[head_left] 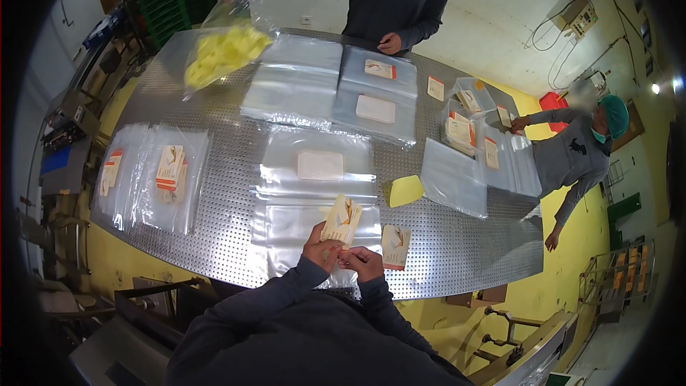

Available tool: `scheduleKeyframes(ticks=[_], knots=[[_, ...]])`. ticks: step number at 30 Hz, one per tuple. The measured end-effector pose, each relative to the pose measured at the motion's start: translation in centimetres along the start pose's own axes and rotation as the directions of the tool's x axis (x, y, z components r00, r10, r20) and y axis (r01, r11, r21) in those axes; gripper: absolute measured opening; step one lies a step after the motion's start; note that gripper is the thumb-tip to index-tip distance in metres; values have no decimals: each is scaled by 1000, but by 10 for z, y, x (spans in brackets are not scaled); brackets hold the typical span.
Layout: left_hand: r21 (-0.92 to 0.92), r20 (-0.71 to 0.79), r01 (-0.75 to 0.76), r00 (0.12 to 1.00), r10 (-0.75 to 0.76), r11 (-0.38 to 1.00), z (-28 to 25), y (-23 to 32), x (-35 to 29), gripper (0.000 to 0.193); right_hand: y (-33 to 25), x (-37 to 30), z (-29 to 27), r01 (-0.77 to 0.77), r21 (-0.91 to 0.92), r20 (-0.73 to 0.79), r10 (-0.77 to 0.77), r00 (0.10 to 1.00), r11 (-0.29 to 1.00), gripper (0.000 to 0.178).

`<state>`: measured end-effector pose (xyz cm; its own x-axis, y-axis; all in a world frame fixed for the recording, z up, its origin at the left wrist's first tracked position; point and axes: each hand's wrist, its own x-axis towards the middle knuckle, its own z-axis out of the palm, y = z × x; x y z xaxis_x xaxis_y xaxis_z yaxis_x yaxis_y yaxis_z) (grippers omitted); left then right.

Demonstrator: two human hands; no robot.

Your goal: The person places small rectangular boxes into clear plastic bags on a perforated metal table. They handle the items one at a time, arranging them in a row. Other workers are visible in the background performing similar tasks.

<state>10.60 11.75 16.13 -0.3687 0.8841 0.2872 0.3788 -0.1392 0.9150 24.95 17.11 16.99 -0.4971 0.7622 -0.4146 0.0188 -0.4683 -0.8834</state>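
My left hand [321,248] is closed round the lower left of a cream and orange printed card [342,219], perhaps a small stack of them. Pinched at its bottom corner are the fingers of my right hand [363,263]. Beneath both hands lies a clear plastic bag [282,239], flat on the perforated metal table [229,207]. Just right of my right hand rests a pile of similar cards [396,244]. Farther off, another clear bag [279,150] has a pale card [320,165] on it.
A yellow piece [406,191] lies right of the bags. Bags with cards [170,168] sit at the left. Across the table, a person [393,0] holds a bag of yellow pieces [227,53]. At right, another person [572,146] handles cards beside clear tubs [457,125].
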Motion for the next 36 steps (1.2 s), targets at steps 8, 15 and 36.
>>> scheduleKeyframes(ticks=[8,15,36], knots=[[-34,16,48,999,-47,998,-1,0,0,17,5,4,-2,36,-23,9,-36,999,999,13],[-18,-13,29,999,-30,999,0,4,1,17,3,4,-1,20,-37,17,-19,1000,999,17],[-73,24,74,997,-72,995,4,8,-2,11,13,5,-5,30,-69,-29,-33,999,997,14]])
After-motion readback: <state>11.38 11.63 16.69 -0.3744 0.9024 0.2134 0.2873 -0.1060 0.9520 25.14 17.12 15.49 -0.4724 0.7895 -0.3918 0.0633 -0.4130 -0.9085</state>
